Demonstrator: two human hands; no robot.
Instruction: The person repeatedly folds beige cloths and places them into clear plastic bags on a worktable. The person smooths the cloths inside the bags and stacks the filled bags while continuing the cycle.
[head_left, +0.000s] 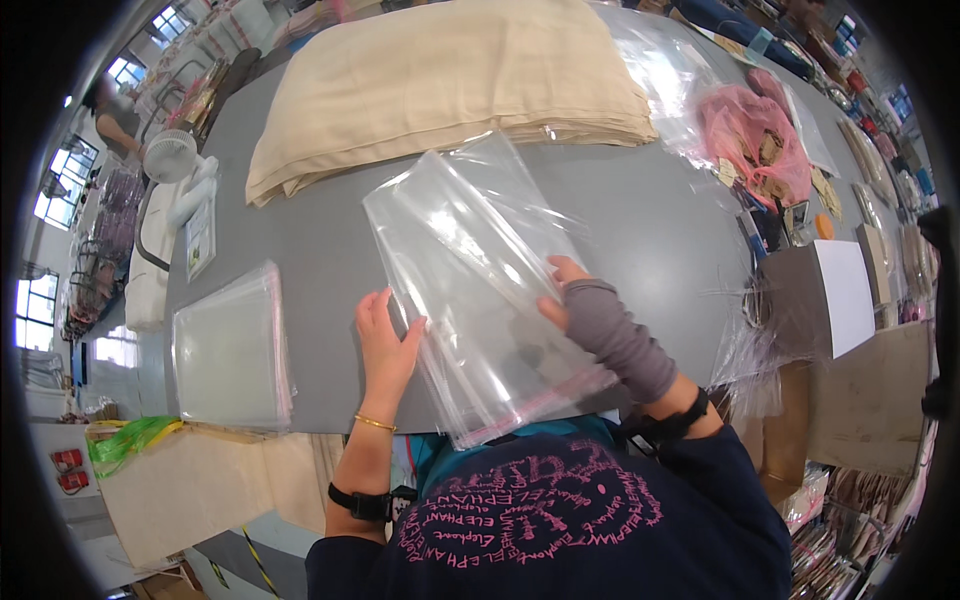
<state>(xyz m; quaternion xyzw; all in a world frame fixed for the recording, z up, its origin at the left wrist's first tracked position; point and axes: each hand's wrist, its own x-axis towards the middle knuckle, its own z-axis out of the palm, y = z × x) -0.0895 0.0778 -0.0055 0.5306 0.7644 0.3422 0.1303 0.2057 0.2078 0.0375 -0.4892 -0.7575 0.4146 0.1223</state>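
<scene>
Clear plastic bags (465, 255) lie fanned in a loose stack at the middle of the grey table, their pinkish edges towards my body. My left hand (388, 341) is at the stack's left edge, thumb and fingers apart, the thumb touching the plastic. On the right side my right hand (566, 292), in a grey sleeve, rests against the bags; whether it pinches any plastic is unclear. A neat pile of clear bags (229, 352) lies at the table's left. Beyond the loose stack sits a pile of folded cream cloth (450, 82).
At the right are a pink plastic bag (757, 150) with tags, an orange round item (824, 226) and a box with white paper (844, 296). A small white fan (170, 156) stands at the left edge. A person (116, 120) is at the far left.
</scene>
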